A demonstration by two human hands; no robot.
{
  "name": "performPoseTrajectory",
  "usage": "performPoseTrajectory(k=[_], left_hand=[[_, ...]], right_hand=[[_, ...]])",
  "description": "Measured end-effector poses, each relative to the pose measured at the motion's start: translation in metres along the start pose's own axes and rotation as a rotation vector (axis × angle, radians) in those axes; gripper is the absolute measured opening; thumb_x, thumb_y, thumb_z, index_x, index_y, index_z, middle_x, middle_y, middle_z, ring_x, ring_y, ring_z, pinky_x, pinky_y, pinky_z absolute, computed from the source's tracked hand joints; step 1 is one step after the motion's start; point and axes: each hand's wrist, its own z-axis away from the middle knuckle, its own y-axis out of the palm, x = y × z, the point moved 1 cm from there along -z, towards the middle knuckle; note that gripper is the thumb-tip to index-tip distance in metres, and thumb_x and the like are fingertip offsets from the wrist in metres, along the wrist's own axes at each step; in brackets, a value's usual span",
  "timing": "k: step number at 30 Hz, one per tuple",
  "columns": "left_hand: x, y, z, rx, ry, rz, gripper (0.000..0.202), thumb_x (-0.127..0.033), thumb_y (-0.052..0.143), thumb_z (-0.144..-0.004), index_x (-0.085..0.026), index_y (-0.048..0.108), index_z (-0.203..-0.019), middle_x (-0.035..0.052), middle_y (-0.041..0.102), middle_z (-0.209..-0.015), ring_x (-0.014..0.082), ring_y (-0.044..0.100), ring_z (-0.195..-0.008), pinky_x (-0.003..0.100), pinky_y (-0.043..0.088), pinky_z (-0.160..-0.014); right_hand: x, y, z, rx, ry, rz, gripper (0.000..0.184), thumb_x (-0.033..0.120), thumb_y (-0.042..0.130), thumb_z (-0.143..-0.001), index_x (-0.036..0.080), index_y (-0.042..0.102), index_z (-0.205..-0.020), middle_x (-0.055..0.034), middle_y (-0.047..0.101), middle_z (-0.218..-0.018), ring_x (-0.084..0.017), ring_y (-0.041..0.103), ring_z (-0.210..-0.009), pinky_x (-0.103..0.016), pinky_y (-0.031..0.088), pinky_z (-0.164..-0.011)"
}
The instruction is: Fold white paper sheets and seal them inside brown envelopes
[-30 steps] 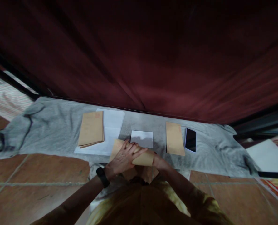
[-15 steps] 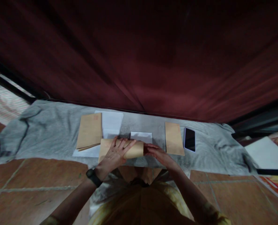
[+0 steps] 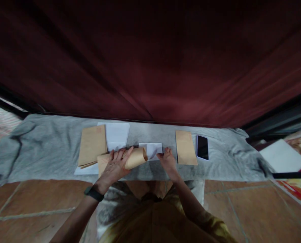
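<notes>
My left hand (image 3: 115, 166) grips a brown envelope (image 3: 135, 158) whose mouth gapes open toward the right. It lies on a grey cloth (image 3: 51, 148) spread on the floor. My right hand (image 3: 167, 159) reaches past the envelope's mouth and its fingers rest on the near edge of a small folded white paper (image 3: 153, 149). A black watch sits on my left wrist.
A stack of brown envelopes (image 3: 91, 144) lies on white sheets (image 3: 117, 132) at the left. Another brown envelope (image 3: 185, 147) and a black phone (image 3: 202, 147) lie at the right. A dark red curtain (image 3: 150, 60) hangs behind. Tiled floor (image 3: 26, 202) lies in front, white paper (image 3: 279, 156) far right.
My left hand slid the envelope leftward and its mouth has opened up. My right hand left the envelope's end and moved forward onto the folded white paper.
</notes>
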Motion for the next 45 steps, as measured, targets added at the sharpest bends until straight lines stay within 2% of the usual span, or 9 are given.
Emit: performPoseTrajectory(k=[3,9,17,20,25,31,36,41,45], left_hand=[[0.001,0.003,0.001,-0.006,-0.001,0.004,0.1,-0.032,0.072,-0.076,-0.022,0.02,-0.161,0.0178,0.057,-0.139,0.0367,0.052,-0.132,0.059,0.027,-0.119],[0.001,0.001,-0.001,0.007,-0.001,-0.006,0.102,-0.03,0.073,-0.074,-0.021,0.019,-0.161,0.0192,0.055,-0.142,0.0383,0.051,-0.133,0.061,0.028,-0.118],[0.006,0.009,0.003,-0.001,0.004,-0.006,0.104,-0.032,0.073,-0.076,-0.021,0.015,-0.162,0.019,0.054,-0.142,0.0376,0.049,-0.135,0.061,0.027,-0.119],[0.007,0.01,0.002,0.007,0.0,0.003,0.106,-0.033,0.075,-0.075,-0.022,0.017,-0.162,0.0192,0.054,-0.143,0.0387,0.049,-0.135,0.061,0.027,-0.119],[0.007,0.012,0.002,0.0,-0.006,0.019,0.11,-0.031,0.078,-0.072,-0.022,0.016,-0.163,0.0196,0.052,-0.144,0.039,0.048,-0.136,0.061,0.024,-0.12],[0.011,0.016,0.001,-0.026,-0.022,0.038,0.112,-0.034,0.081,-0.071,-0.021,0.017,-0.163,0.0205,0.051,-0.145,0.0407,0.047,-0.136,0.063,0.022,-0.12],[0.011,0.017,-0.001,-0.019,-0.034,0.03,0.116,-0.035,0.083,-0.068,-0.02,0.018,-0.162,0.0221,0.051,-0.144,0.0417,0.046,-0.136,0.064,0.021,-0.12],[0.007,0.014,-0.001,-0.035,-0.034,0.02,0.115,-0.034,0.084,-0.067,-0.019,0.02,-0.162,0.0239,0.049,-0.147,0.0426,0.044,-0.139,0.064,0.02,-0.12],[0.006,0.012,-0.001,-0.038,-0.039,0.033,0.111,-0.033,0.083,-0.068,-0.018,0.024,-0.161,0.0238,0.05,-0.146,0.0431,0.045,-0.139,0.065,0.019,-0.12]], right_hand=[[0.003,0.002,-0.002,-0.003,0.093,0.053,0.045,0.035,0.066,-0.089,0.012,0.052,-0.125,-0.0234,0.063,-0.124,-0.035,0.062,-0.119,-0.04,0.051,-0.093],[0.007,0.0,-0.008,0.047,0.127,0.046,0.037,0.032,0.068,-0.087,0.015,0.056,-0.118,-0.0166,0.07,-0.111,-0.031,0.068,-0.106,-0.036,0.051,-0.09],[0.009,0.005,-0.01,0.044,0.17,0.006,0.024,0.028,0.07,-0.083,0.019,0.061,-0.102,-0.0139,0.069,-0.109,-0.029,0.066,-0.106,-0.034,0.05,-0.088],[0.003,0.006,-0.009,0.008,0.132,-0.171,0.01,0.025,0.067,-0.081,0.022,0.058,-0.086,-0.0087,0.069,-0.099,-0.025,0.065,-0.095,-0.032,0.049,-0.084],[-0.018,0.0,-0.008,-0.062,0.085,-0.564,0.012,0.028,0.062,-0.078,0.025,0.05,-0.076,0.0004,0.06,-0.074,-0.02,0.058,-0.074,-0.031,0.048,-0.073],[-0.038,-0.017,-0.003,-0.132,0.052,-0.768,0.024,0.044,0.054,-0.084,0.022,0.06,-0.091,-0.0032,0.065,-0.087,-0.02,0.06,-0.08,-0.03,0.049,-0.074],[-0.039,-0.029,0.002,-0.146,0.084,-0.964,0.037,0.052,0.062,-0.082,0.018,0.068,-0.096,-0.0036,0.068,-0.087,-0.02,0.06,-0.08,-0.031,0.049,-0.075],[-0.033,-0.029,0.004,-0.01,0.035,-0.824,0.039,0.055,0.06,-0.082,0.018,0.07,-0.083,-0.0027,0.068,-0.077,-0.019,0.059,-0.073,-0.029,0.048,-0.068],[-0.032,-0.029,0.002,0.071,0.039,-0.728,0.032,0.048,0.059,-0.084,0.02,0.069,-0.075,-0.0001,0.065,-0.067,-0.017,0.058,-0.063,-0.026,0.048,-0.059]])
